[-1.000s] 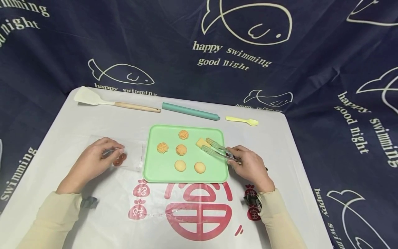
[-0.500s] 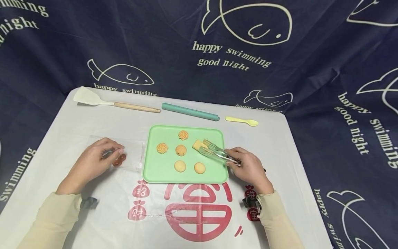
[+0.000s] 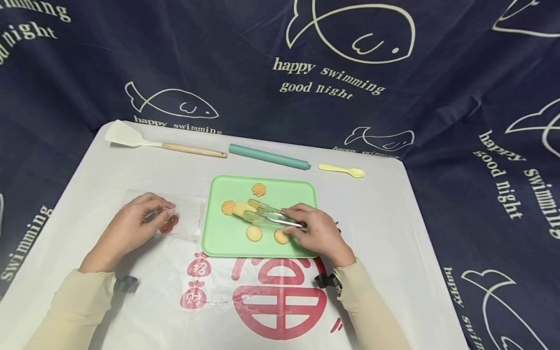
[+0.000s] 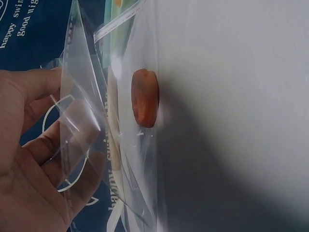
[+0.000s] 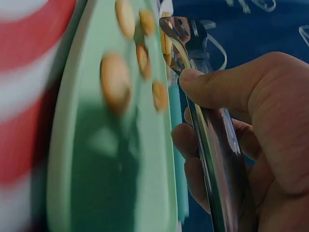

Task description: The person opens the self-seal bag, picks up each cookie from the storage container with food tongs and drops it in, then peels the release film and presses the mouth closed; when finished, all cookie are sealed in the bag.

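Note:
My left hand [image 3: 137, 221] pinches the top film of a clear plastic bag [image 3: 189, 216], holding it up off the table. A reddish-brown biscuit [image 3: 168, 224] lies inside the bag; in the left wrist view the biscuit [image 4: 145, 98] stands apart from my fingers. My right hand [image 3: 318, 231] grips metal tongs [image 3: 282, 218] over the green tray [image 3: 214, 243]. Between the tong tips is a pale yellow rectangular biscuit [image 3: 242, 210], raised above the tray. Swirled cookies [image 3: 259, 189] and plain round cookies [image 3: 253, 233] lie on the tray. The chip cookie is hidden behind the held biscuit.
Along the table's back edge lie a white spatula [image 3: 127, 135] with a wooden handle, a teal rod [image 3: 269, 156] and a yellow spoon [image 3: 343, 169]. A dark blue fish-print cloth [image 3: 245, 58] hangs behind the white tabletop [image 3: 372, 204].
My right hand has moved left across the tray, carrying the yellow biscuit in the tongs from the right side to near the left swirled cookie. My left hand stays at the bag.

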`<state>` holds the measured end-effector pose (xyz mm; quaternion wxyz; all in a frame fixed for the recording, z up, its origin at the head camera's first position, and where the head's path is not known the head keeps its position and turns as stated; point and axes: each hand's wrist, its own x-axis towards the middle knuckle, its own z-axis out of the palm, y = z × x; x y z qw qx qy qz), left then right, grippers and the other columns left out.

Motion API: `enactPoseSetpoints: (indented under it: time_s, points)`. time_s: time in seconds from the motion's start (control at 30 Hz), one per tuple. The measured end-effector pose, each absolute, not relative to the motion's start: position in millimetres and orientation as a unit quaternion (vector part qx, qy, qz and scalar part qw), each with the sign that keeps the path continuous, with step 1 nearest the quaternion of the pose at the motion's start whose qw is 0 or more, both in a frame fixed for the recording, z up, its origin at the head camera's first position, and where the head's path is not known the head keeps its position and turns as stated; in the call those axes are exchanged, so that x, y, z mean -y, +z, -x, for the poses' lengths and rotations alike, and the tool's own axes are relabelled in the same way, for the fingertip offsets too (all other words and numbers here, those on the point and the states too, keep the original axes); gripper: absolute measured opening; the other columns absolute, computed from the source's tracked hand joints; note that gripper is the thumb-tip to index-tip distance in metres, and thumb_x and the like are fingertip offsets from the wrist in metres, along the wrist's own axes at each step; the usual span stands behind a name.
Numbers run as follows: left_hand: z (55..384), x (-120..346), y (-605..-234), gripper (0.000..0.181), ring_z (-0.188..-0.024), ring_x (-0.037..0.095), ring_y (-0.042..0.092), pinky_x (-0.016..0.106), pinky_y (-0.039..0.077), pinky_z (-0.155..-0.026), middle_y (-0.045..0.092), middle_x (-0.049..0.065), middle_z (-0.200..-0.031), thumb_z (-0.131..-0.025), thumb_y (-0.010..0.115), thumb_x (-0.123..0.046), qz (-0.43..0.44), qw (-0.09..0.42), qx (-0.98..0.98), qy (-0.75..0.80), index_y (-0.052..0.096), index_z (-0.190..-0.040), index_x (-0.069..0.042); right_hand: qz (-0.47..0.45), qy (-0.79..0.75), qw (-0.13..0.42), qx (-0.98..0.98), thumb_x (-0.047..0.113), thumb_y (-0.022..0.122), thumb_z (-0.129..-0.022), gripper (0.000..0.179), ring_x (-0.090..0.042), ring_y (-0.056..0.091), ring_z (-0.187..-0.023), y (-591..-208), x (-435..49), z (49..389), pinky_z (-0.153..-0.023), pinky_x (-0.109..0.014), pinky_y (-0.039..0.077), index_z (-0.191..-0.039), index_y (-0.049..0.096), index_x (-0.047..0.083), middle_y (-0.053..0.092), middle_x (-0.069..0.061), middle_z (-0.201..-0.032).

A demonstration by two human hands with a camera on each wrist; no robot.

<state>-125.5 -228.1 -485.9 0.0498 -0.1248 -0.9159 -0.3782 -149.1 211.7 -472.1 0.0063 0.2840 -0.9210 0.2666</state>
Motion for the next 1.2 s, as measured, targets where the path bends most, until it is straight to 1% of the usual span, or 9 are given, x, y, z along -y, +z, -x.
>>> enactPoseSetpoints:
  time_s: [0.1,0.17,0.27,0.47,0.67,0.83,0.93,1.07,1.2]
  points:
    - [125.3,228.4,-486.1,0.009,-0.103,0.029,0.063,0.052,0.047,-0.087,0.067,0.000,-0.107,-0.098,0.071,-0.020,0.125,0.054,0.916,-0.377,0.076,-0.101,-0.013,-0.312,0.262,0.002,0.913,0.023,0.083,-0.087,0.045,-0.005,0.059,-0.084,-470.6,-188.9,151.4,-0.070,-0.030,0.051,-0.130,0.071,0.023,0.067,0.014,-0.118]
    - [125.2,227.8,-486.1,0.008,-0.103,0.028,0.063,0.050,0.047,-0.087,0.067,-0.001,-0.107,-0.097,0.072,-0.019,0.124,0.055,0.916,-0.378,0.076,-0.101,-0.013,-0.329,0.259,-0.003,0.908,0.023,0.082,-0.088,0.045,-0.004,0.057,-0.080,-469.3,-174.3,152.7,-0.068,-0.029,0.050,-0.131,0.071,0.024,0.066,0.013,-0.119]
    - [125.1,226.0,-485.6,0.009,-0.103,0.027,0.063,0.049,0.046,-0.087,0.066,-0.002,-0.106,-0.098,0.072,-0.020,0.125,0.052,0.916,-0.379,0.076,-0.101,-0.013,-0.350,0.256,-0.012,0.901,0.023,0.080,-0.090,0.044,-0.003,0.057,-0.078,-468.3,-154.7,154.6,-0.070,-0.028,0.050,-0.132,0.070,0.023,0.066,0.012,-0.121]
    - [124.1,224.5,-484.4,0.008,-0.101,0.025,0.063,0.048,0.046,-0.086,0.066,-0.003,-0.104,-0.097,0.072,-0.018,0.128,0.053,0.918,-0.371,0.077,-0.102,-0.014,-0.387,0.235,-0.035,0.891,0.026,0.077,-0.093,0.041,-0.002,0.061,-0.088,-470.1,-122.0,158.1,-0.075,-0.027,0.052,-0.133,0.069,0.021,0.066,0.010,-0.122]
    - [121.2,227.0,-481.1,0.008,-0.103,0.024,0.062,0.047,0.045,-0.086,0.067,-0.003,-0.104,-0.097,0.073,-0.017,0.122,0.054,0.918,-0.373,0.077,-0.102,-0.014,-0.408,0.227,-0.054,0.883,0.026,0.075,-0.094,0.040,-0.001,0.060,-0.086,-469.7,-94.3,164.3,-0.071,-0.023,0.050,-0.133,0.069,0.020,0.066,0.010,-0.123]
    - [120.4,227.3,-479.6,0.007,-0.104,0.020,0.061,0.040,0.044,-0.087,0.066,-0.005,-0.104,-0.096,0.073,-0.016,0.121,0.057,0.915,-0.380,0.077,-0.102,-0.014,-0.414,0.219,-0.066,0.881,0.026,0.073,-0.095,0.040,0.003,0.059,-0.084,-466.4,-76.5,171.2,-0.067,-0.022,0.048,-0.134,0.069,0.022,0.065,0.011,-0.124]
    - [120.1,227.6,-479.0,0.007,-0.103,0.019,0.061,0.038,0.044,-0.085,0.066,-0.007,-0.103,-0.096,0.073,-0.016,0.126,0.065,0.914,-0.379,0.077,-0.102,-0.014,-0.415,0.216,-0.073,0.881,0.025,0.073,-0.094,0.041,0.004,0.057,-0.080,-464.7,-68.0,175.1,-0.066,-0.022,0.047,-0.135,0.068,0.023,0.065,0.012,-0.124]
    - [118.4,229.3,-477.4,0.007,-0.100,0.019,0.063,0.040,0.045,-0.083,0.065,-0.007,-0.103,-0.096,0.074,-0.017,0.127,0.076,0.915,-0.376,0.077,-0.101,-0.014,-0.421,0.217,-0.084,0.877,0.025,0.072,-0.094,0.042,0.001,0.057,-0.080,-464.4,-58.7,179.3,-0.064,-0.022,0.045,-0.135,0.067,0.022,0.064,0.012,-0.123]
    - [116.2,231.2,-476.1,0.009,-0.097,0.018,0.063,0.040,0.046,-0.080,0.065,-0.008,-0.103,-0.097,0.073,-0.019,0.123,0.075,0.917,-0.373,0.077,-0.102,-0.014,-0.419,0.213,-0.094,0.878,0.026,0.072,-0.094,0.042,-0.004,0.061,-0.090,-465.0,-56.5,181.8,-0.066,-0.023,0.045,-0.136,0.067,0.022,0.064,0.013,-0.124]
